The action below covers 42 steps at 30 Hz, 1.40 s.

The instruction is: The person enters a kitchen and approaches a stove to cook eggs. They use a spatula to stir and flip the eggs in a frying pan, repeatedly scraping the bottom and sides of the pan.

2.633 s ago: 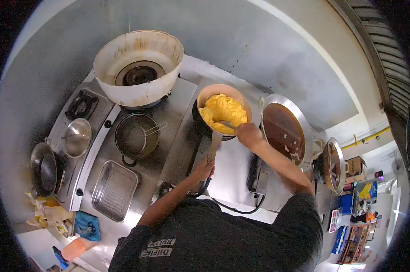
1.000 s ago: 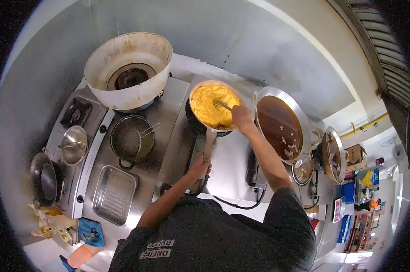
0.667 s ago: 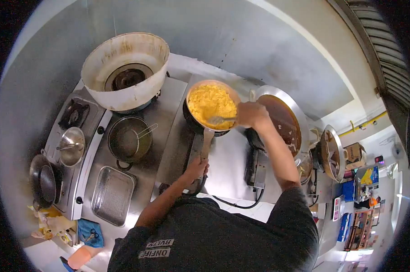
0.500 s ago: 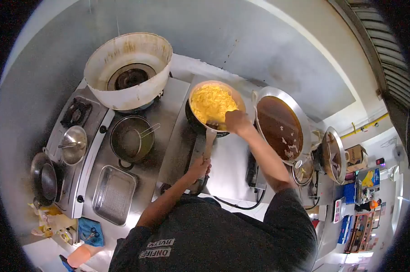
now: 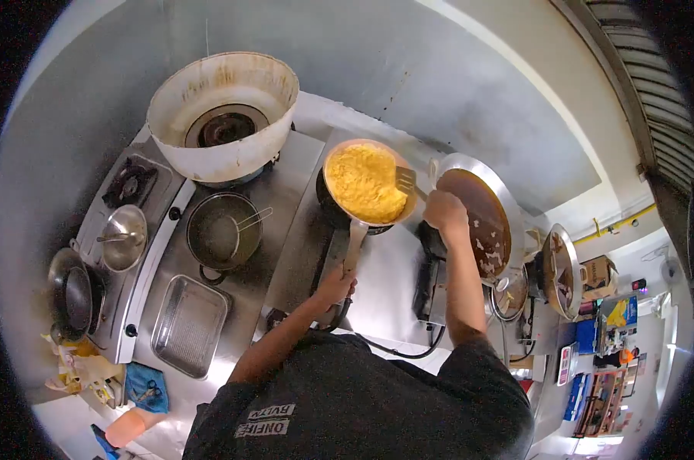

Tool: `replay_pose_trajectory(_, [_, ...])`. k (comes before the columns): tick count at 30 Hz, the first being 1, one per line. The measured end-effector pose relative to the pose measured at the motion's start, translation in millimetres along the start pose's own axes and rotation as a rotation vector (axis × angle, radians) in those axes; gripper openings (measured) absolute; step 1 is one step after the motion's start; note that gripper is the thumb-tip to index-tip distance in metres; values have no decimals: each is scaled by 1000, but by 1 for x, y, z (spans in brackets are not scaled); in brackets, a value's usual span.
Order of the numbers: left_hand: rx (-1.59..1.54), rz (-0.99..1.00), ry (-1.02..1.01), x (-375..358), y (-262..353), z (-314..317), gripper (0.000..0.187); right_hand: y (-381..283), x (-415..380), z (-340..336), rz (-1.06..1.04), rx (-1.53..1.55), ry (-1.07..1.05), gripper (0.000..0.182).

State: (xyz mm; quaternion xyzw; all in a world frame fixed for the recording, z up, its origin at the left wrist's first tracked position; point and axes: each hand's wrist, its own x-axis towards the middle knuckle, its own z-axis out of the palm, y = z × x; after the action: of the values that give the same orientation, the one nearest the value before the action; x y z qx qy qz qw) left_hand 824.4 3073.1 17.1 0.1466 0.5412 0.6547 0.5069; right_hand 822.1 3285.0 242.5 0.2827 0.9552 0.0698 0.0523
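A frying pan [image 5: 405, 212] sits over a burner, with yellow egg [image 5: 365, 182] spread across most of its inside. My left hand [image 5: 336, 287] is closed round the pan's handle, which points toward me. In my right hand [image 5: 445, 211] is a slotted spatula [image 5: 406, 181], its blade at the pan's right side beside the egg. My right fist is just right of the pan, near a wide pot of brown liquid [image 5: 470, 207].
Left of the pan stand a large stained ring-shaped burner shield [image 5: 228, 157], a dark wok [image 5: 223, 257] with a wire-handled strainer in it, and a metal tray [image 5: 191, 326]. Farther right is another wide pot [image 5: 555, 264]. A hose [image 5: 408, 350] runs along the front edge.
My right hand and the spatula have moved from the pan's near edge to its right side. The egg looks flatter and smoother. My left hand stays on the handle.
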Motion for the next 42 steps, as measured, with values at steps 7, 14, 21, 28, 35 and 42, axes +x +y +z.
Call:
replay_pose_trajectory(7, [-2,119,-27,17,-22,-5,16,17,99,121,-5,12,121,23])
replay_pose_trajectory(14, [-132,83,-76,20,-36,-5,16,14,163,138,-583,-303,60,23])
replay_pose_trajectory(21, [-125,106,-57,19,-29,-4,20,-17,86,67,-744,-452,131,23])
replay_pose_trajectory(28, [-21,46,-48,5,-5,-2,17,-32,5,52,-569,-448,46,14])
replay_pose_trajectory(35, [-61,161,-47,25,-37,-8,16,-22,47,66,-449,-275,196,15])
replay_pose_trajectory(42, [29,43,-2,8,-13,-2,16,-51,-10,44,-502,-218,101,21])
